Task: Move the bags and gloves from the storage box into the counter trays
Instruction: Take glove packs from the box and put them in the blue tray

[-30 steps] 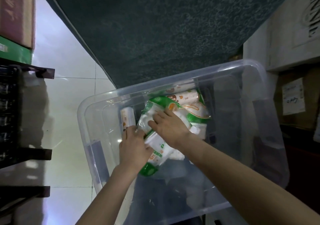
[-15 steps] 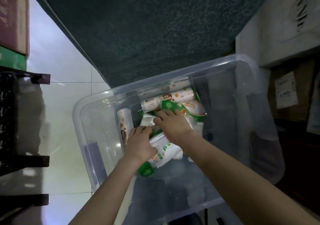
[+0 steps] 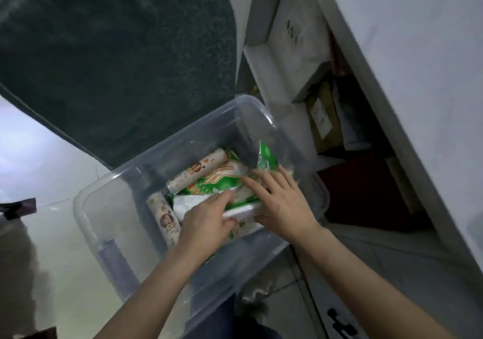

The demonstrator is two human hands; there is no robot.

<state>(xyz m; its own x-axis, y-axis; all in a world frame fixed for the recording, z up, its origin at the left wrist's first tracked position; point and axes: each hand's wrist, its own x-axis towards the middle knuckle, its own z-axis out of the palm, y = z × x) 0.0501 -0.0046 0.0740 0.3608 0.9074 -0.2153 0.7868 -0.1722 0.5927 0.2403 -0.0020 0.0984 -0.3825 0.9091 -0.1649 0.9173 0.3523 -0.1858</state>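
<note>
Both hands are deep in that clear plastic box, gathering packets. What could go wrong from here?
The left hand and right hand press on a loose pile of green-and-white packets; lifted together, slippery ones may slide out. The patterned white rolls lie loose beside the pile and could get left behind. The clear plastic storage box may shift.

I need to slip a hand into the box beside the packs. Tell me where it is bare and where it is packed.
Bare: the box floor at its near-left end, between the left wall and the near roll. Crowded: the far-right end, where the far roll and green packs lie piled, with the left hand and right hand on them.
</note>
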